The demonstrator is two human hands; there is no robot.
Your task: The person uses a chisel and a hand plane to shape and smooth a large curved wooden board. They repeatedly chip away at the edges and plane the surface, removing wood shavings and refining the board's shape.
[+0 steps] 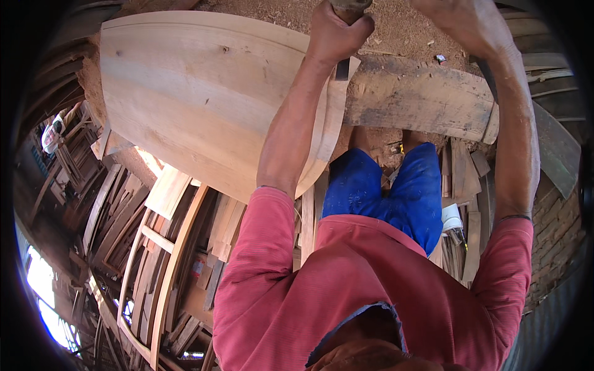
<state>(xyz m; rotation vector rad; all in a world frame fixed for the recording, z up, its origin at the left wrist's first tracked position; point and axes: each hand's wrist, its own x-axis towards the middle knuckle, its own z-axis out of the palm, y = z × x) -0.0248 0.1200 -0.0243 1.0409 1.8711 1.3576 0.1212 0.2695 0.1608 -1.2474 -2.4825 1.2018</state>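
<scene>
My left hand (337, 34) is wrapped around a chisel (342, 70). The butt of its handle sticks out above my fist, and the flat dark blade shows below it, at the right end of a large pale wooden panel (185, 93). My right hand (464, 25) is raised at the top edge, apart from the left one. Its fingers are cut off by the frame, so whatever they may hold is hidden. Under and between my forearms lies a thick, worn plank (421, 96), stained dark in places, meeting the panel's right end.
Sawdust and shavings (396, 31) cover the ground beyond the plank. A pale wooden frame (162, 247) and many stacked offcuts (124, 216) fill the left. By my legs stands a white container (453, 217). A grey board (557, 148) and a brick surface (550, 247) are at right.
</scene>
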